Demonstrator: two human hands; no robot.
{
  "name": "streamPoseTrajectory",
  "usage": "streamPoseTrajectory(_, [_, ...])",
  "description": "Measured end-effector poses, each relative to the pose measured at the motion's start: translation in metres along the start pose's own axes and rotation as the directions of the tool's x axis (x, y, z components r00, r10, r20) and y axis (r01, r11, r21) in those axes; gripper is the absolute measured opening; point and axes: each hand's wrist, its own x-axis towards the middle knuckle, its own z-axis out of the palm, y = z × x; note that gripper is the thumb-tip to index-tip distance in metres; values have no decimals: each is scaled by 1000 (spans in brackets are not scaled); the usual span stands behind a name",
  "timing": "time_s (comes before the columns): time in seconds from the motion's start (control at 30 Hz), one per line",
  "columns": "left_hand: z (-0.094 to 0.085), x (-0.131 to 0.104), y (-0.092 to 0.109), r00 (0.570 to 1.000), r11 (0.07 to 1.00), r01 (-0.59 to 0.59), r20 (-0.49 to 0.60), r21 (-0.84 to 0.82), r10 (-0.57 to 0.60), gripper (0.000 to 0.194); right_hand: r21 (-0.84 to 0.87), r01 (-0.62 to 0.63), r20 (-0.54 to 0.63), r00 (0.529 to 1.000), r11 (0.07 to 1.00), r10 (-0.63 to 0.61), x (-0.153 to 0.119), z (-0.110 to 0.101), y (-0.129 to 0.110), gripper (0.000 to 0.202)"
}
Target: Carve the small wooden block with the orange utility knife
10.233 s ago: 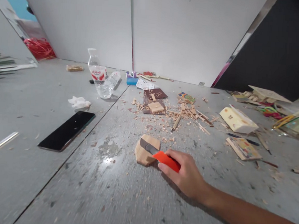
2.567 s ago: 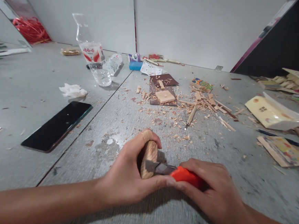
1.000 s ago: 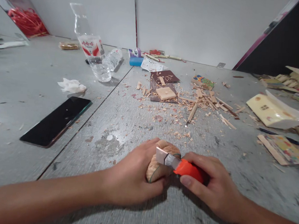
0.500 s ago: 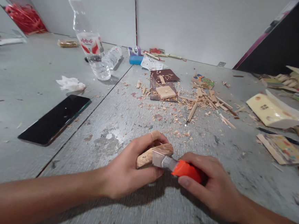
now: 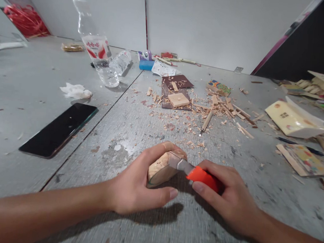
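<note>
Near the front middle of the table, my left hand grips a small wooden block, its fingers behind it and the thumb held away along the near side. A green line shows on the block's lower left edge. My right hand is wrapped round the orange-red handle of a utility knife. The knife's short, wide metal blade points left and lies against the block's right part. Whether the edge is cutting into the wood, I cannot tell.
A black phone lies left, with crumpled tissue and a clear plastic bottle behind. Wood shavings surround a wooden square and a carving tool. A cream tissue pack and a painted wood piece lie right.
The block has turned in my left hand so more of its broad face shows, and my left thumb has come off it. The knife blade has shifted slightly up and right.
</note>
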Motion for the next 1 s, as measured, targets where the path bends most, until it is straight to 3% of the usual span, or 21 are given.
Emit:
streamPoseTrajectory(0.2, [1, 0, 3, 999, 999, -18, 26, -37, 19, 37, 15, -27, 11, 1000, 1000, 27, 0, -1, -2, 32])
streamPoseTrajectory(0.57, [2, -1, 2, 1000, 1000, 0, 30, -3, 1, 31, 27, 42, 25, 999, 999, -42, 0, -2, 3, 25])
streamPoseTrajectory(1.0, [2, -1, 3, 998, 996, 34, 55, -78, -30, 32, 29, -14, 13, 1000, 999, 14, -1, -3, -2, 26])
